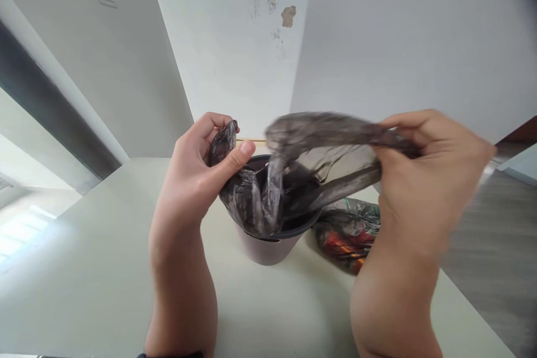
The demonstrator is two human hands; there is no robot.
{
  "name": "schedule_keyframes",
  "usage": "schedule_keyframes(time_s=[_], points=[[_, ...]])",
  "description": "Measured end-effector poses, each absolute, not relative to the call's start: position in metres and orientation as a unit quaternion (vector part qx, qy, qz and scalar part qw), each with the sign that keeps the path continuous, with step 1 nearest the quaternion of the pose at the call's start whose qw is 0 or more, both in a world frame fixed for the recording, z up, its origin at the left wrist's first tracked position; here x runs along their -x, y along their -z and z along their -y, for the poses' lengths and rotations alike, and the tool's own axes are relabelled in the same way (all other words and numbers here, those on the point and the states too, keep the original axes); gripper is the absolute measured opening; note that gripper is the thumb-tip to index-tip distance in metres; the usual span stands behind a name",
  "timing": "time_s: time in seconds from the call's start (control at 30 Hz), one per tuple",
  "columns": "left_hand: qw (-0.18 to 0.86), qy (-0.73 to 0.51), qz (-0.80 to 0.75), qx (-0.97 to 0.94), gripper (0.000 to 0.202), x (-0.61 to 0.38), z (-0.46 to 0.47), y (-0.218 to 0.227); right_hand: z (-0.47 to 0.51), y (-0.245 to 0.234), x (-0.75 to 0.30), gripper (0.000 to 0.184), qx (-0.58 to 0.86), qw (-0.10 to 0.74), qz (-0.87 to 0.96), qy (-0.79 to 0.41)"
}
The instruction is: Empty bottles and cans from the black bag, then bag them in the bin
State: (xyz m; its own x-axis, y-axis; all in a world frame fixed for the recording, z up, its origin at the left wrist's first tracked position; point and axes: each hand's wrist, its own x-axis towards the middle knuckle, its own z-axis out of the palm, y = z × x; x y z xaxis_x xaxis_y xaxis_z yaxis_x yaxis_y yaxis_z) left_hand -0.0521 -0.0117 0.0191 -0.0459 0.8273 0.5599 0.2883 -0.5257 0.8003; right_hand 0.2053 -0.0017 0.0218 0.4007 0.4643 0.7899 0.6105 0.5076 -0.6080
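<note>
A thin black plastic bag (272,201) is bunched at the mouth of a pinkish trash bin (268,251) with a dark rim, standing on the pale table. My left hand (205,162) grips a gathered part of the bag at the bin's left side, thumb pointing inward. To the right, my right hand (423,162) pinches another part of it, stretching a twisted strand across and above the bin. That strand is slightly blurred. Inside the bin, the bag's folds hide most of the bottom.
A second dark, see-through bag (348,235) with red and orange things in it lies right of the bin, partly behind my right forearm. The pale table (104,279) runs beneath. At its far side stands a white refrigerator (235,50) against a grey wall.
</note>
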Motion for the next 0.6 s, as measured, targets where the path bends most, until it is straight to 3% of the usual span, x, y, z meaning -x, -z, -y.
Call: schedule_keyframes(time_s=[0.1,0.27,0.37,0.5,0.6], points=[[0.264,-0.531,-0.437,-0.676,0.052,0.070,0.014,-0.023,-0.013,-0.016,-0.221,0.025,0.465,0.747,0.463,0.103],[0.208,-0.375,-0.516,-0.742,0.038,0.087,0.015,-0.028,-0.033,-0.008,-0.264,0.028,0.451,0.786,0.422,-0.033],[0.179,-0.320,-0.501,-0.784,0.039,0.089,0.015,-0.030,-0.036,-0.009,-0.285,0.031,0.488,0.784,0.380,-0.058],[0.136,-0.299,-0.519,-0.789,0.031,0.089,0.018,-0.031,-0.036,-0.009,-0.295,0.037,0.450,0.793,0.391,-0.126],[0.120,-0.345,-0.558,-0.745,0.029,0.082,0.021,-0.031,-0.037,-0.009,-0.293,0.025,0.355,0.819,0.379,-0.247]])
